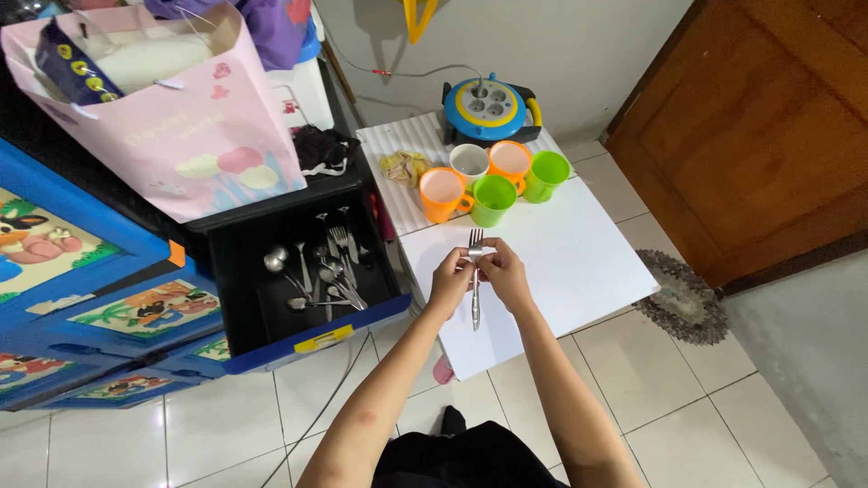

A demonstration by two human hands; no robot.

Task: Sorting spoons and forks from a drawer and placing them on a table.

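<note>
Fork (475,276), silver, slender, upright, tines up

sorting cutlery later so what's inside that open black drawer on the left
The open black drawer with the blue front holds loose metal cutlery: forks, spoons and a small ladle, lying jumbled. Its back part sits under the cabinet, so anything there is hidden.

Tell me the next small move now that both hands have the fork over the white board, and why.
Probably lower the fork flat onto the white board: both the left hand and the right hand pinch it near the neck, tines up, handle hanging over bare board, clear of the cups.
</note>
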